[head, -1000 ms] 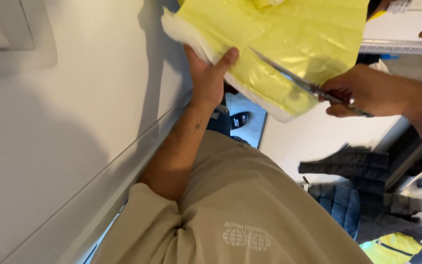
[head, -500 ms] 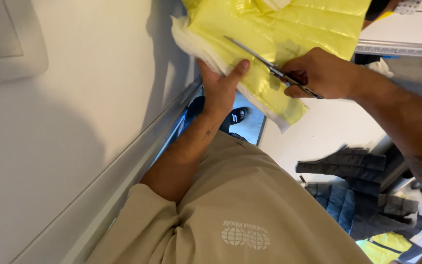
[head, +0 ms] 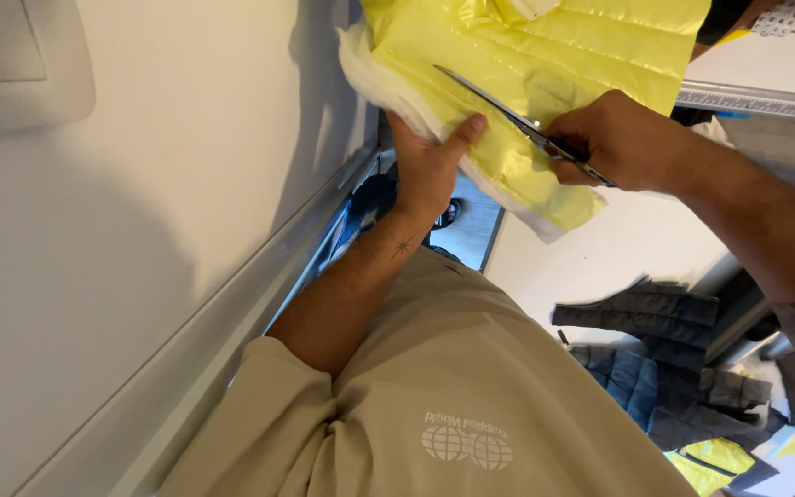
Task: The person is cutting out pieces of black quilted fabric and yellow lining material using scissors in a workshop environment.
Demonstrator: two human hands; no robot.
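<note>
A yellow quilted padded fabric piece with white wadding along its edge hangs over the side of a white table. My left hand grips the fabric's lower edge, thumb on top. My right hand holds a pair of scissors by the handles. The long metal blades lie across the yellow fabric and point up and to the left, near my left thumb.
The white table has a metal rail along its edge. Dark grey quilted pieces and yellow ones lie on the floor at lower right. A second white table stands at upper right. My beige shirt fills the lower middle.
My right hand has brought the scissors left and up across the yellow fabric, closer to my left hand. The view has shifted a little.
</note>
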